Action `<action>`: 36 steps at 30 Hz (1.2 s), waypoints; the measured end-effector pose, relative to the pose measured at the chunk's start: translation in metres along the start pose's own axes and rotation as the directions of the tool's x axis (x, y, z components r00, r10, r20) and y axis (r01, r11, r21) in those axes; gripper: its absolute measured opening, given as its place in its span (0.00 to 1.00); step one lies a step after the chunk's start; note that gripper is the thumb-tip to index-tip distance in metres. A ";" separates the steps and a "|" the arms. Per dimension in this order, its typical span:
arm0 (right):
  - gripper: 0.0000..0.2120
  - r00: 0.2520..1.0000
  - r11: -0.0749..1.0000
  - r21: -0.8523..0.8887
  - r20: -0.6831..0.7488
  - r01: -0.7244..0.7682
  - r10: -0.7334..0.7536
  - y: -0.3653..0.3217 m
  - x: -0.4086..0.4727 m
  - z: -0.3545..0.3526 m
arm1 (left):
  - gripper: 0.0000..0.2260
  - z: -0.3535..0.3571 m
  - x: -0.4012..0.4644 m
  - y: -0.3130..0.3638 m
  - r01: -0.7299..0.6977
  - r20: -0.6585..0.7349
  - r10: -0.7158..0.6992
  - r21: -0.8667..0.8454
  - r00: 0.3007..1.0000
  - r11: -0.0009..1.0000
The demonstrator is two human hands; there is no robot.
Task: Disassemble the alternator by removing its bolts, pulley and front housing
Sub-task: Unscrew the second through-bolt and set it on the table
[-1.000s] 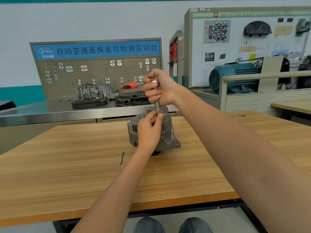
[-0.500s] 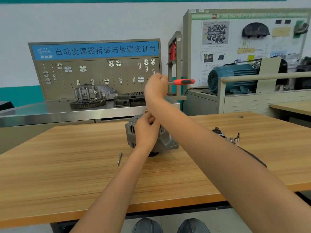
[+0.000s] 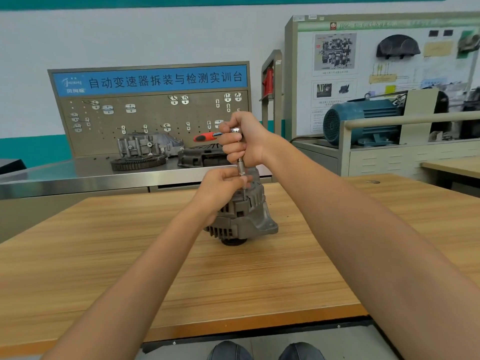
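We are viewing the alternator standing on the wooden bench, near its middle, with its dark pulley underneath, mostly hidden by the housing. The right hand is wrapping its curled fingers round the head of a ratchet, whose red handle is pointing left; much of the tool is lying concealed inside the fist. A slim extension bar is running down from the fist to the top of the alternator. The left hand is pinching the lower end of this bar, so its grip is covering the socket and the bolt beneath; we cannot tell whether the bolt is seated or raised. The left hand is also masking the near left part of the housing. Far behind, on a steel bench, gear parts are lying under a pegboard. At the far right, a blue motor is partly hidden by a rail.
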State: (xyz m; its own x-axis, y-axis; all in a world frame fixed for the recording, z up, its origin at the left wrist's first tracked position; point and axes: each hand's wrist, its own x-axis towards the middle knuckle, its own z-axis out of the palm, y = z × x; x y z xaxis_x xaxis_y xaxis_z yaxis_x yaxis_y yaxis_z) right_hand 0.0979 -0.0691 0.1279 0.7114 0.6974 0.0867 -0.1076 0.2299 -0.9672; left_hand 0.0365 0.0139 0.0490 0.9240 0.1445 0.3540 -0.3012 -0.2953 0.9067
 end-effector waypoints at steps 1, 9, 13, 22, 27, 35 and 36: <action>0.09 1.000 1.000 0.011 0.010 -0.002 0.002 0.000 0.000 0.000 | 0.08 -0.002 0.001 0.001 -0.002 0.010 0.002 0.002 1.000 1.000; 0.11 0.959 0.988 0.035 -0.248 0.148 -0.135 0.007 0.001 0.007 | 0.04 -0.006 0.004 0.006 0.017 -0.064 -0.010 0.100 0.998 0.995; 0.13 0.752 0.934 -0.162 -0.558 0.318 -0.352 0.020 0.007 0.025 | 0.05 0.002 0.005 0.010 0.043 -0.241 0.015 0.234 0.970 0.971; 0.13 0.744 0.940 -0.046 -0.599 0.339 -0.297 0.017 0.004 0.013 | 0.10 -0.003 0.011 0.019 -0.017 -0.006 0.020 0.334 1.000 0.943; 0.12 0.961 0.977 0.113 -0.234 0.180 -0.149 0.009 -0.001 0.000 | 0.08 -0.013 0.014 0.019 -0.016 0.117 -0.017 0.276 0.993 0.961; 0.12 0.953 0.976 0.034 -0.227 0.214 -0.201 0.015 -0.002 0.015 | 0.05 -0.010 0.011 0.015 0.007 -0.065 0.008 0.224 0.998 0.975; 0.12 0.919 0.967 0.005 -0.315 0.253 -0.238 0.018 0.000 0.020 | 0.05 -0.008 0.012 0.016 0.015 -0.106 0.014 0.271 0.994 0.962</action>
State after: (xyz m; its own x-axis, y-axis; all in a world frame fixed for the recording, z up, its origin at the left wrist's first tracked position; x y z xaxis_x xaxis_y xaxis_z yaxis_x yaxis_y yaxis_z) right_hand 0.0819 -0.0515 0.1148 0.8981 0.3717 0.2349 0.0721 0.4025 -0.9126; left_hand 0.0413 0.0182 0.0692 0.8895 0.2394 0.3892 -0.2121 -0.5381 0.8157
